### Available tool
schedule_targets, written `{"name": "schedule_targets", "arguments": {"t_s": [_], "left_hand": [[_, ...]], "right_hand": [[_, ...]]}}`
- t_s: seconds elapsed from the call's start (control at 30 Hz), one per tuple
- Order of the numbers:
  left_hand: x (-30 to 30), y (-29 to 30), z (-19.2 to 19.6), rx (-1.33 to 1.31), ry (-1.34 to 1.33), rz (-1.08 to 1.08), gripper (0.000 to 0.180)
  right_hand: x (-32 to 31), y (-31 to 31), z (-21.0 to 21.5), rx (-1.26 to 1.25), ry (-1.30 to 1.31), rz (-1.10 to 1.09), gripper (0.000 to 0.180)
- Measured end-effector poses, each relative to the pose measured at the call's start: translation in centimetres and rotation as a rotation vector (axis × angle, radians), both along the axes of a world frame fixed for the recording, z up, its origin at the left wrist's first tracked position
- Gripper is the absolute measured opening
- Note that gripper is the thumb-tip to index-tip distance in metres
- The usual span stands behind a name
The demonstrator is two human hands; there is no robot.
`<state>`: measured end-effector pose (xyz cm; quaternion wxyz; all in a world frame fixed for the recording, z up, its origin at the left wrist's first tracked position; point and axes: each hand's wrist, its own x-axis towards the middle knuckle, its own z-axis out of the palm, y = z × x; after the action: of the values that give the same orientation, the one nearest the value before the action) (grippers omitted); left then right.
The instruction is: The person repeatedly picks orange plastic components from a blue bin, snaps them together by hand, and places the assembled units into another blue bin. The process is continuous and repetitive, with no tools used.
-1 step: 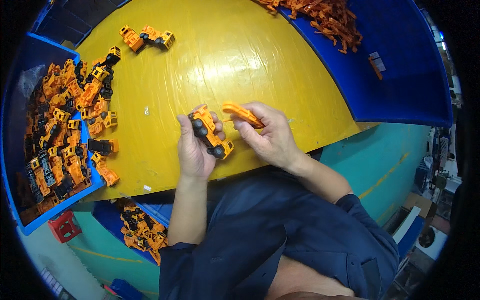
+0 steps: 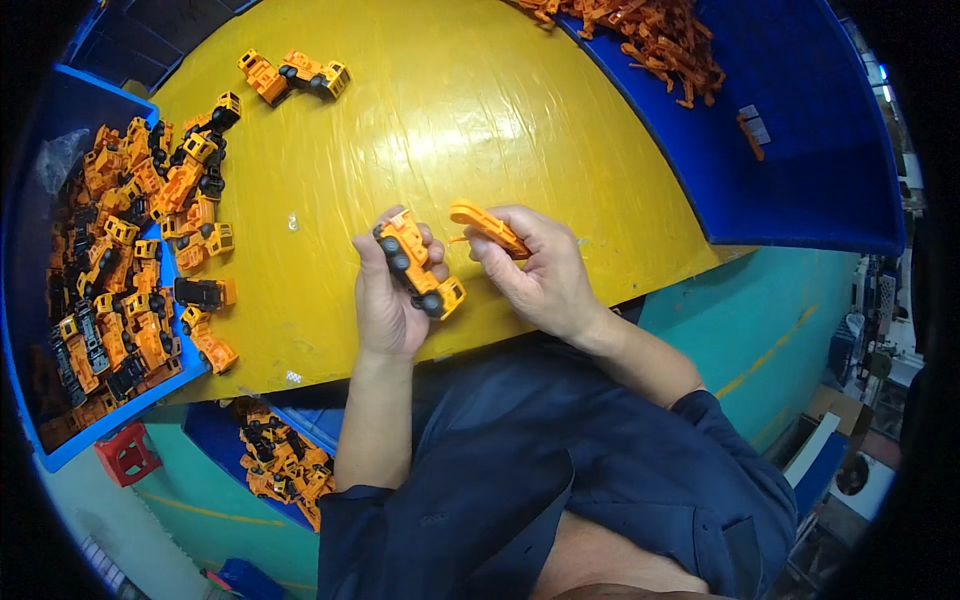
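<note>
Above the near part of the yellow table, my left hand [image 2: 388, 310] is closed round an orange toy truck [image 2: 410, 255] with black wheels. The truck slants, its cab end low and to the right, wheels to the left. Close by on the right, my right hand [image 2: 540, 262] pinches a long orange plastic part [image 2: 488, 226] with a rounded tip. A small gap separates that part from the truck. Its lower end is hidden by my fingers.
A blue bin [image 2: 190, 368] at the left is heaped with toy trucks [image 2: 120, 285], some spilling onto the yellow table [image 2: 400, 130]. Two trucks [image 2: 295, 76] lie farther back. Another blue bin [image 2: 800, 180] at the right holds orange parts [image 2: 650, 40]. More trucks [image 2: 285, 455] fill a bin below.
The truck in my left hand has rolled slightly, showing more of its orange top. The orange part in my right hand has shifted very slightly. Both hands keep their holds.
</note>
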<state>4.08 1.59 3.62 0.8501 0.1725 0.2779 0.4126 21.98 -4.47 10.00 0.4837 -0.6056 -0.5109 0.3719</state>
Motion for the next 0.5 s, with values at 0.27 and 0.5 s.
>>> {"name": "schedule_targets", "arguments": {"t_s": [0.27,0.5], "left_hand": [[0.6,1.0,0.9,-0.067,-0.057,-0.001,0.047],[1.5,0.5,0.9,-0.054,-0.045,0.006,0.053]], "right_hand": [[0.1,0.0,-0.6,0.055,0.049,-0.054,0.022],[-0.4,0.6,-0.1,-0.014,0.230,-0.008,0.020]]}}
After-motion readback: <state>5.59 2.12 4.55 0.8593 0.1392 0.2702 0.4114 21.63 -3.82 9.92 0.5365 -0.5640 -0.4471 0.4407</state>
